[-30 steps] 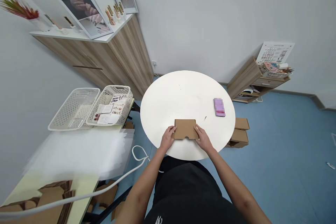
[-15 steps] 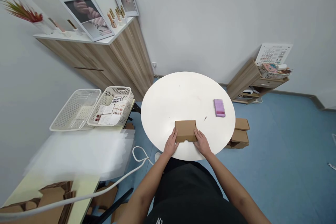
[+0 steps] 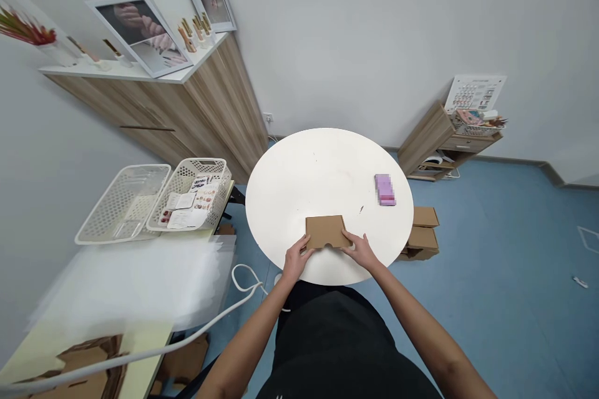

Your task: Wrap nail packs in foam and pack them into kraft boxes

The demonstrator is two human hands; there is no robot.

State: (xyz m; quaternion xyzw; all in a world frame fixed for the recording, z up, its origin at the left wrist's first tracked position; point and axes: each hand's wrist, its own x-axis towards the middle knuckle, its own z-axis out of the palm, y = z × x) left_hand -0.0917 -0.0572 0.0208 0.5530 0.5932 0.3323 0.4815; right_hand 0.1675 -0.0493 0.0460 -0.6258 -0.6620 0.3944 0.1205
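A small flat brown cardboard box [image 3: 325, 230] lies closed on the round white table [image 3: 327, 168], near its front edge. My left hand [image 3: 296, 257] grips the box's near left corner with curled fingers. My right hand [image 3: 359, 251] rests on the near right corner, fingers laid on the lid. A small pink packet [image 3: 385, 189] lies on the table to the right, well apart from both hands.
Two white perforated baskets [image 3: 150, 199] stand on a side table at the left, one holding printed cards. Stacked cardboard boxes [image 3: 423, 234] sit on the blue floor right of the table. A wooden cabinet [image 3: 196, 100] lines the wall; a white cable [image 3: 243, 283] hangs nearby.
Both hands have slid from the box's sides down to its near corners. The box has stayed in about the same place; the camera has shifted slightly.
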